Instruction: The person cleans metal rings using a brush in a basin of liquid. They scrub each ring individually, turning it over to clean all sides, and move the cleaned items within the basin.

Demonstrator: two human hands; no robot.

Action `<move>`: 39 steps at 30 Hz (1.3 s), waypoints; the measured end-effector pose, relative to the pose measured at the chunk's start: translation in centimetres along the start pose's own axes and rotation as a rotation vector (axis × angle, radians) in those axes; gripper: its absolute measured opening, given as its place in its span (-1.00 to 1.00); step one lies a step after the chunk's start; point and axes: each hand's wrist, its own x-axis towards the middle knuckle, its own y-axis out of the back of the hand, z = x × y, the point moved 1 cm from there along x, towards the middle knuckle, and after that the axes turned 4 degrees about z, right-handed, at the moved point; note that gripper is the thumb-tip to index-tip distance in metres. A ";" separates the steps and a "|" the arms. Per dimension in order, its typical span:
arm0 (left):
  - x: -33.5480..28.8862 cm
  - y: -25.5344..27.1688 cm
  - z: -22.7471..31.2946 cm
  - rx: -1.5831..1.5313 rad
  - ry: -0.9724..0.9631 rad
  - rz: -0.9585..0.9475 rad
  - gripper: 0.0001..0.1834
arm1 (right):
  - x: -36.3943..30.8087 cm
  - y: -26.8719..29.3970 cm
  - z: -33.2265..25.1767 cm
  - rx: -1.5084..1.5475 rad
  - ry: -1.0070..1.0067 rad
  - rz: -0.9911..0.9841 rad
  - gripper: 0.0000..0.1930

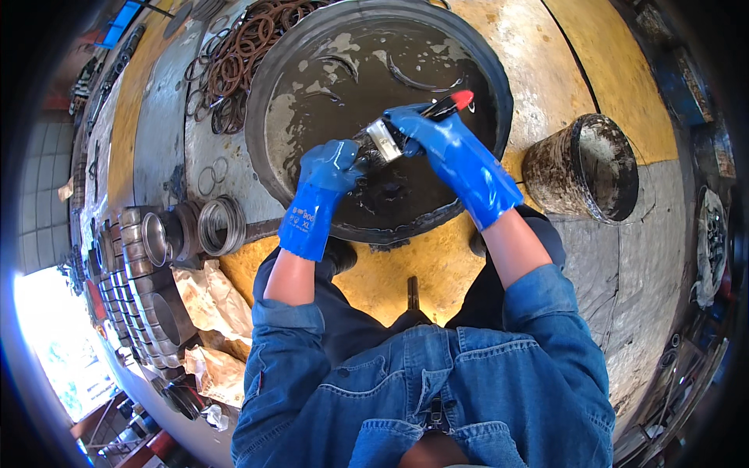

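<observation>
Your brush, black-handled with a red tip and a metal ferrule, lies tilted over the basin of murky liquid, bristles toward your left.

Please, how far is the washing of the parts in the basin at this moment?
Looks done: metal sleeves stand in rows at the left. In hand: the right hand holds a paintbrush against a small part that the left hand grips over the dark liquid in the basin. Seemingly left: thin rings lie in the liquid, and a pile of brown rings waits behind the basin.
</observation>
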 end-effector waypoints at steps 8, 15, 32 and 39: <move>-1.1 1.4 -2.6 -0.828 0.412 0.289 -0.75 | 4.0 5.5 4.7 0.567 -0.350 0.416 -0.90; -1.0 2.5 -4.1 -1.581 0.581 0.555 -0.76 | 2.2 3.5 5.6 0.337 -0.374 0.325 -0.88; -0.3 -1.7 -5.9 -0.612 0.544 0.447 -0.42 | -0.4 2.0 0.0 -0.432 0.072 -0.159 -0.61; 1.7 2.8 2.2 0.002 -0.089 0.213 -0.37 | -0.7 1.1 1.2 -1.304 0.513 -0.239 -0.78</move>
